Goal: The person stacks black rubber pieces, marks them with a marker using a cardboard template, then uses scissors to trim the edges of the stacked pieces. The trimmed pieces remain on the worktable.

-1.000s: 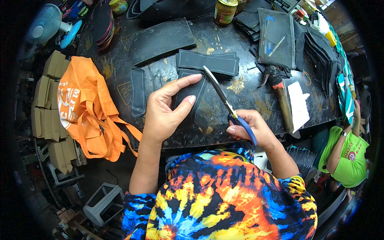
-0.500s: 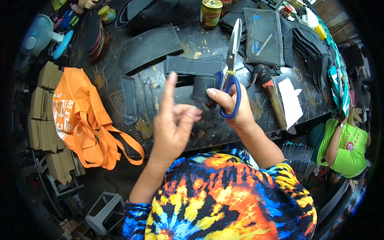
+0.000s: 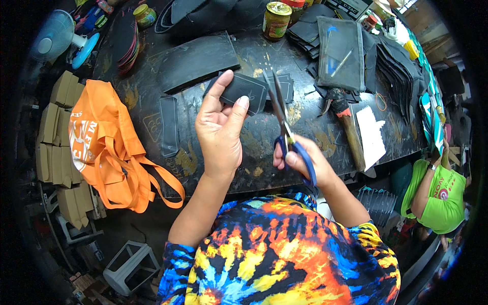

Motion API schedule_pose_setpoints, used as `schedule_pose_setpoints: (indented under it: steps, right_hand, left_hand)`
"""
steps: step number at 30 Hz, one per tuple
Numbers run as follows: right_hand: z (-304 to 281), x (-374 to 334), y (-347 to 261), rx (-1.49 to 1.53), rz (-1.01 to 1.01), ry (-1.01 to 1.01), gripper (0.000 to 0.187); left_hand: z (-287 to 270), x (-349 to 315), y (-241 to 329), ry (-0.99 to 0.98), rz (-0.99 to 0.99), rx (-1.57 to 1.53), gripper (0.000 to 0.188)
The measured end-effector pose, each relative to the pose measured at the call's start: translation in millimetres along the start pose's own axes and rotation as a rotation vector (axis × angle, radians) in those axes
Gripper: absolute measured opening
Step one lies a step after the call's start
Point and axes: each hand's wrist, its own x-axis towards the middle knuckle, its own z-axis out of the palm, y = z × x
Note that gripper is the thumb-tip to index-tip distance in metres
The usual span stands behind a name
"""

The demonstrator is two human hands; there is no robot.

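My left hand (image 3: 219, 129) pinches a flat black piece (image 3: 245, 88) with pale outlines drawn on it, thumb on top and fingers underneath. In my right hand (image 3: 316, 158) is a pair of scissors (image 3: 282, 114) with blue handles, fingers through the loops. The blades point away from me, slightly parted, just right of the black piece; whether they touch its edge I cannot tell. Beyond them lie more outlined black pieces (image 3: 286, 87), partly hidden by the blades and the held piece. A single narrow outlined strip (image 3: 169, 124) rests on the table left of my left hand.
A thick black slab (image 3: 198, 61) lies farther back. To the right are a zipped pouch (image 3: 339, 56), a wooden-handled tool (image 3: 352, 140), torn white paper (image 3: 371, 134) and black stacks (image 3: 399, 71). An orange bag (image 3: 114, 147) hangs at left. A person in green (image 3: 437, 195) is at right.
The black piece has passed from my right hand to my left. My right hand, with the scissors, has drawn back toward me and the blades have parted slightly.
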Motion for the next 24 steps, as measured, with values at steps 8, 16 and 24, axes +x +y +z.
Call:
schedule_pose_setpoints:
  steps: [8, 16, 24]
  right_hand:
    - [3, -8, 6, -0.176, 0.051, 0.038, 0.025]
    - [4, -5, -1, -0.406, -0.021, 0.072, 0.029]
    - [4, -5, -3, -0.434, 0.006, 0.1, 0.03]
  left_hand:
    - [7, -1, 3, -0.031, 0.101, 0.199, 0.057]
    - [6, 0, 12, -0.065, 0.124, 0.293, 0.055]
    - [6, 1, 14, -0.071, 0.116, 0.311, 0.055]
